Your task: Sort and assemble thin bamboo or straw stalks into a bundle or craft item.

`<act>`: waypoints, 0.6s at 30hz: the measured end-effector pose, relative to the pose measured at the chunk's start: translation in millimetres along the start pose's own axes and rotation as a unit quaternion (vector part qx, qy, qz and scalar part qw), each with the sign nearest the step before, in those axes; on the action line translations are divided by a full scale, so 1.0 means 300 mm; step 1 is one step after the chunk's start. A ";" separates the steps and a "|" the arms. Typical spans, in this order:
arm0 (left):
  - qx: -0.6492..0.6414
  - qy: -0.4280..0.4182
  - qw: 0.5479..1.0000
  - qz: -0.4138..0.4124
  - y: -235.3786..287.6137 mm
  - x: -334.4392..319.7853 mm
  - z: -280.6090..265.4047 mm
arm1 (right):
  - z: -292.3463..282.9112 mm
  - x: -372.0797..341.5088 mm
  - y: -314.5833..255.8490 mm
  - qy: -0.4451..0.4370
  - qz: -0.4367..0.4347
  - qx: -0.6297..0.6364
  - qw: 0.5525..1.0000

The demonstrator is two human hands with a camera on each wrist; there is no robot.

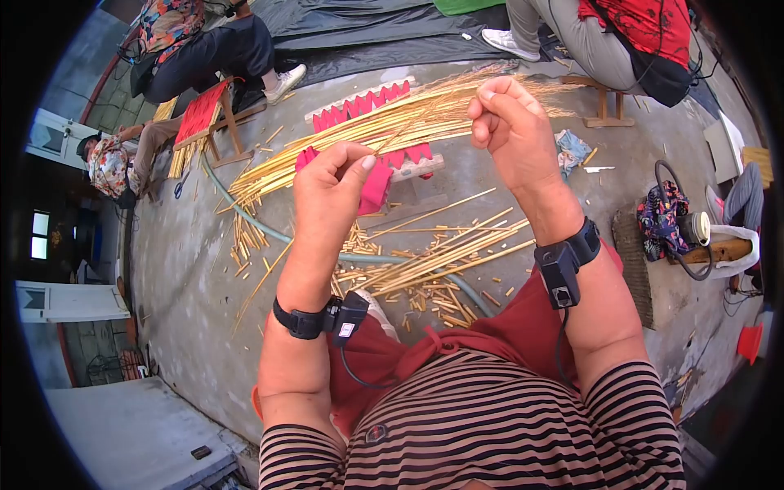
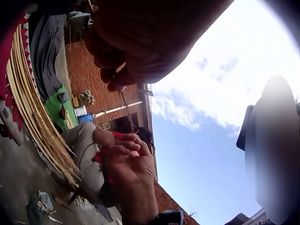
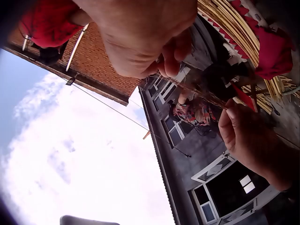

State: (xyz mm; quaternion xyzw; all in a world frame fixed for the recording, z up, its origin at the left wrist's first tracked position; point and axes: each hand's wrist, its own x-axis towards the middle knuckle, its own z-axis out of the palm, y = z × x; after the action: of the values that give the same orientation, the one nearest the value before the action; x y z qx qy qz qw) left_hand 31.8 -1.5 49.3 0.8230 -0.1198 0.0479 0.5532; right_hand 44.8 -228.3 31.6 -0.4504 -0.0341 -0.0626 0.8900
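Note:
A thin, dry grass stalk (image 3: 206, 96) with a brownish, feathery seed head stretches between my two hands. My left hand (image 1: 327, 188) pinches it between thumb and index finger. At its other end, my right hand (image 1: 518, 135) pinches the seed head with thumb and fingertips, the other fingers loosely bent. Both hands are raised above a long bundle of straw-coloured stalks (image 1: 327, 159), their feathery ends lying to the right. The bundle rests across a low rack with pink zigzag edging (image 1: 363, 106). A pink cloth (image 1: 377, 189) hangs by my left hand.
Loose stalks (image 1: 457, 249) and several short cut pieces (image 1: 441, 302) lie on the concrete floor, crossed by a hose (image 1: 282, 235). Other people sit on low stools around. A crumpled cloth (image 1: 573, 151) lies right of the bundle, and a flowered bag (image 1: 663, 214) farther right.

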 end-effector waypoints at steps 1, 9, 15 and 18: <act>0.013 0.006 1.000 -0.001 0.003 -0.001 -0.005 | -0.010 0.002 -0.007 0.018 -0.014 0.033 0.999; 0.072 -0.016 0.997 0.024 0.014 -0.024 0.025 | 0.066 -0.076 0.039 -0.123 0.156 -0.162 0.967; 0.058 -0.035 0.998 0.020 0.044 -0.035 0.041 | 0.057 -0.065 0.064 -0.112 0.138 -0.155 0.972; 0.054 -0.022 0.998 0.037 0.025 -0.031 0.035 | 0.061 -0.066 0.052 -0.115 0.131 -0.178 0.968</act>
State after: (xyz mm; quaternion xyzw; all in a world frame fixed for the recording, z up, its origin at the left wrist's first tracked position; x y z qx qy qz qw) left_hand 20.3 -12.7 50.1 0.8475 -0.1596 0.0568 0.5031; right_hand 27.4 -202.9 27.7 -0.6066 -0.0653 0.1015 0.7858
